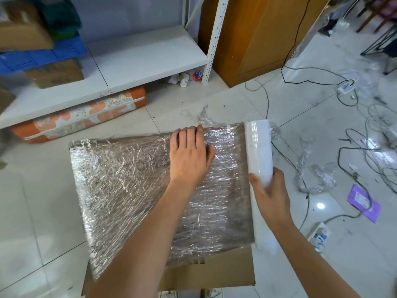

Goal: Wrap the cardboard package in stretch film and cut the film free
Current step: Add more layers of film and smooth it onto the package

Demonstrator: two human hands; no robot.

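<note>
- The cardboard package (137, 190) lies flat on the tiled floor (43, 211) at the centre of the view, most of its top face under crinkled stretch film (120, 175); a bare strip of cardboard shows at its 6 o'clock edge
- The left hand (190, 155) rests on the film toward the package's 1 o'clock corner, fingers straight and close together, pressing the layer flat and gripping nothing
- The right hand (269, 194) grips the white film roll (258, 155), fingers and thumb curled round its lower part; the roll stands along the package's 3 o'clock edge, and film runs from it onto the top face
- To my eye the step in hand is laying another turn: keep the left palm down so the package does not slide, hold the roll parallel to that edge, and pull with even tension so the sheet neither bunches nor narrows
- The bare strip at 6 o'clock probably wants a later pass lower down
- No cutting tool is visible
- Loose film scraps (315, 179) and tangled cables (365, 147) lie at 3 o'clock, near the roll, and could snag as it swings round
- A power strip (319, 235) sits at 4 o'clock, a purple packet (363, 201) beyond it
- White shelving (129, 61) stands at 11 o'clock, well apart
</note>
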